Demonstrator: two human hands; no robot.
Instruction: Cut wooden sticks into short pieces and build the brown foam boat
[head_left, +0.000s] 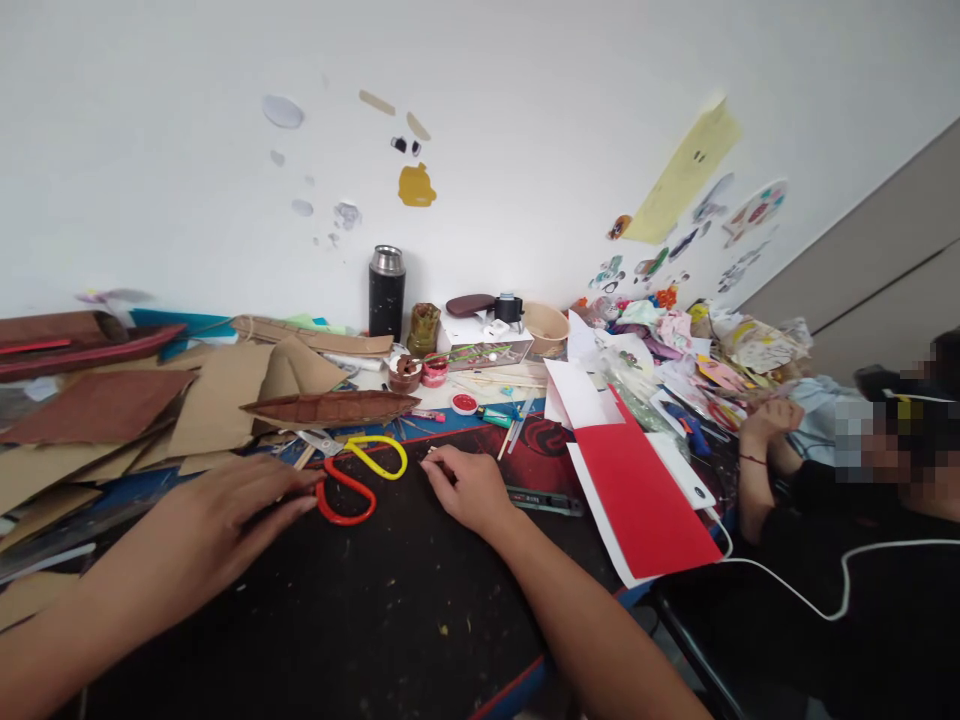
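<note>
My left hand (251, 505) reaches in from the left with its thumb and fingers apart, the fingertips at the red loop of a pair of scissors (346, 518). The scissors lie on the black mat, one loop red and one yellow, blades pointing left toward a brown leaf-shaped piece (330, 408). To the right of them, my right hand (472, 490) rests above the mat with curled fingers. Thumb and forefinger are pinched together; a tiny pale spot shows at their tips, too small to name. A dark green cutter-like tool (544, 502) lies just right of that hand.
Brown cardboard sheets (217, 400) pile up on the left. Along the wall stand a black thermos (386, 295), paint pots (405, 372) and a clear box (487, 345). A red sheet (645, 490) lies at right. Beyond it sits another person (862, 560), with a white cable nearby.
</note>
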